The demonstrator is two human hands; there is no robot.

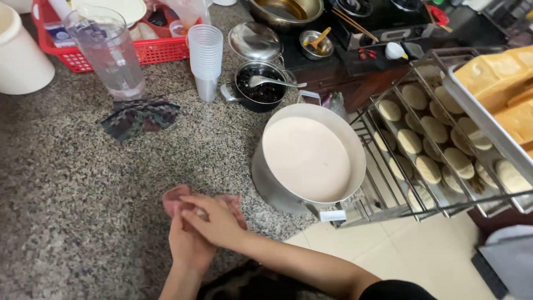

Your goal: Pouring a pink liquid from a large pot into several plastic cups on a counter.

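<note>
Both hands clench a pink cloth (176,200) just left of the large pot (277,189). The right hand (216,222) lies over the left hand (189,247), the cloth bunched between and beyond their fingers.

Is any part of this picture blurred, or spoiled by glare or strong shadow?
In the head view, light is soft and even, with no hard shadows; the steel lid and the clear pitcher show mild glare; the hands rubbing the pink cloth look slightly soft, perhaps from motion; the wide lens bends the rack lines at the edges.
</note>
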